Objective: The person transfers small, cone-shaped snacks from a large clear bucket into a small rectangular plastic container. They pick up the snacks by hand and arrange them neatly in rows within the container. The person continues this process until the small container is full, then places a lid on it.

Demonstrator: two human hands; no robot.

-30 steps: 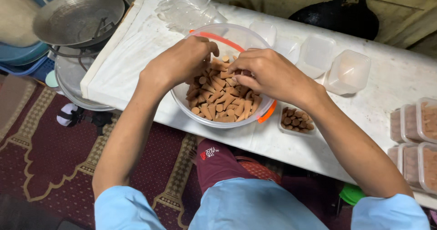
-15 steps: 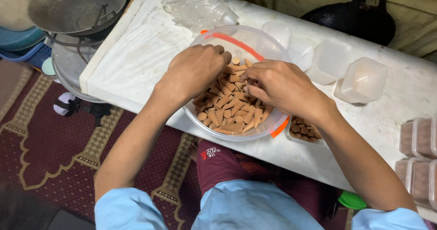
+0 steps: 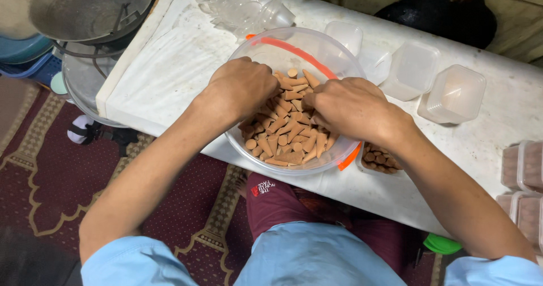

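A person in a pale blue shirt sits at a white tabletop [image 3: 169, 71], both hands sunk into a clear plastic bowl [image 3: 294, 48] with an orange-marked rim. The bowl stands at the near edge of the tabletop, straight in front of the person, and is heaped with small brown cones [image 3: 285, 133]. A red patterned rug [image 3: 51, 167] covers the floor left of the bowl; metal pans [image 3: 85, 9] sit up and to its left. A dark bag [image 3: 447, 11] rests beyond the bowl to the right, with a stack of clear cups [image 3: 243, 6] lying just behind the bowl. Empty square tubs [image 3: 455, 93] stand to the right of the bowl, and filled lidded tubs [image 3: 523, 167] sit farther right, cut off by the frame. A small tub of cones [image 3: 379, 158] is tucked just beside the bowl's right rim.

The left hand [image 3: 243, 88] and right hand [image 3: 350, 108] are both curled down into the cones, fingers bent inward; whether they are clamped on any cones cannot be told, since the fingertips are buried.

The bowl sits close to the tabletop's edge, so a heavy press or pull toward the person could tip it and spill cones onto the lap; rough handling might also chip their tips. The small tub is partly hidden under the right wrist.
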